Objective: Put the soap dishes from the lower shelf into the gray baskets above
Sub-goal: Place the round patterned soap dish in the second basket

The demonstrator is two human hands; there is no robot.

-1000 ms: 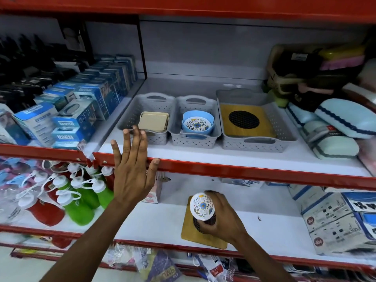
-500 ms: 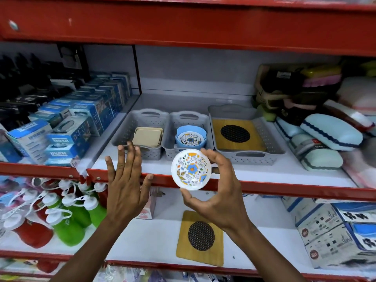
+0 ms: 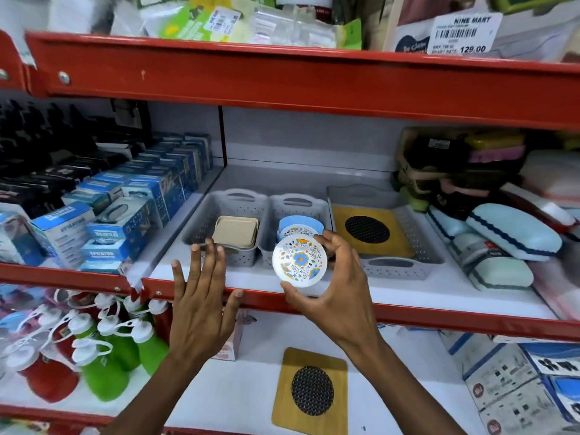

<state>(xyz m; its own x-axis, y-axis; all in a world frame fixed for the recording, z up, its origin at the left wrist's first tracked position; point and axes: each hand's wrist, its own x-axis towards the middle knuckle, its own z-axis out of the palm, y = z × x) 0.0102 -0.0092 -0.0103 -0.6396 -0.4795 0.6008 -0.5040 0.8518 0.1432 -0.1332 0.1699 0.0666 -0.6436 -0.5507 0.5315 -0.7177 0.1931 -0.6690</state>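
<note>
A shop shelving unit with white shelf boards and red front rails fills the view; a price tag reading NINE MART [image 3: 467,31] hangs at the top right.

On the middle shelf [image 3: 266,279], left to right: stacked blue boxes [image 3: 103,227], then three gray baskets side by side. The left gray basket [image 3: 207,221] holds a stack of beige square soap dishes [image 3: 235,230]. The middle gray basket [image 3: 293,204] holds round blue soap dishes [image 3: 301,226] with a floral insert on top. The wide right gray basket [image 3: 405,268] holds one yellow square soap dish with a black mesh centre [image 3: 367,233]. Pale oval cases [image 3: 511,233] lie to the right.

On the lower shelf [image 3: 251,390]: green and red squeeze bottles [image 3: 103,350] at the left, one yellow mesh-centred soap dish [image 3: 310,392] lying flat, and printed boxes [image 3: 514,381] at the right.

The left hand [image 3: 201,296] is flat and spread wide, holding nothing, its thumb at the red rail [image 3: 439,315]. The right hand [image 3: 335,287] curls around a round floral soap dish [image 3: 299,261], thumb under its lower rim and fingers at its right edge, holding it face-out in front of the middle basket, above the shelf edge.
</note>
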